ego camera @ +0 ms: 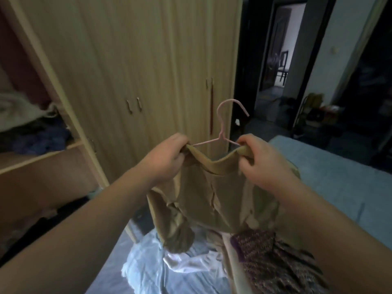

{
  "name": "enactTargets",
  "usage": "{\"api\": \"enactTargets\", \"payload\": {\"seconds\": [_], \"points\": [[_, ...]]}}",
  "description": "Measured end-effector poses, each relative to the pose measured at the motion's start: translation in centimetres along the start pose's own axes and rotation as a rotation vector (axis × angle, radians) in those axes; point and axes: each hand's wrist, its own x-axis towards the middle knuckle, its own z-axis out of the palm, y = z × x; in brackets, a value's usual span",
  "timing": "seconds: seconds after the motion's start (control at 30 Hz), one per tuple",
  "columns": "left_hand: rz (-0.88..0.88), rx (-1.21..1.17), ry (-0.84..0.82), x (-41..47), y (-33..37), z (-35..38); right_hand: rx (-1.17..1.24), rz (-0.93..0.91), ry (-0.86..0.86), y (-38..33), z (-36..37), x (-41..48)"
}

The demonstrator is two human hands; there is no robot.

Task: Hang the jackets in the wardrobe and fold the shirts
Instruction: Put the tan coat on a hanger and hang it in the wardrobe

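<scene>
Knitted purple-brown garment (271,251) and a white shirt (148,268) lie crumpled on the bed (328,177) beneath the forearms. Above them hangs the tan jacket (212,198), held up in front of the wardrobe (137,71). It looks soft, light and floppy, and could slide off the thin pink hanger (221,134). The shoulders seem the best hold: there the left hand (167,154) and right hand (261,158) each keep a clenched grip on the fabric. The hanger's ends are hidden under cloth and fingers, and no wardrobe rail shows

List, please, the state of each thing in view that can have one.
tan jacket: on the hanger, held up.
pink hanger: inside the jacket, hook free.
left hand: grips one shoulder.
right hand: grips the other shoulder.
wardrobe doors: shut.
left compartment: open.
</scene>
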Motion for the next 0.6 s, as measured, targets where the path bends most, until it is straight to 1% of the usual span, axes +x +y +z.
{"api": "enactTargets", "payload": {"seconds": [0.1,0.17,0.23,0.3,0.43,0.6], "points": [[-0.053,0.061,0.08,0.5,-1.4,-6.3,0.036,-0.115,0.033,-4.8,-1.6,4.3],[-0.095,0.111,0.148,0.1,-2.5,-10.5,0.027,-0.16,0.079,-8.2,-2.3,6.9],[-0.138,0.147,0.234,-1.1,-3.6,-14.6,-0.053,-0.176,0.127,-11.5,-2.7,9.0],[-0.155,0.163,0.292,-2.7,-4.8,-18.5,-0.106,-0.162,0.139,-14.5,-2.3,10.6],[-0.16,0.215,0.307,-6.2,-7.4,-24.8,-0.149,-0.184,0.137,-21.6,0.4,12.8],[-0.205,0.25,0.267,-11.4,-12.5,-31.7,-0.112,-0.335,0.171,-32.6,6.6,15.1]]}}
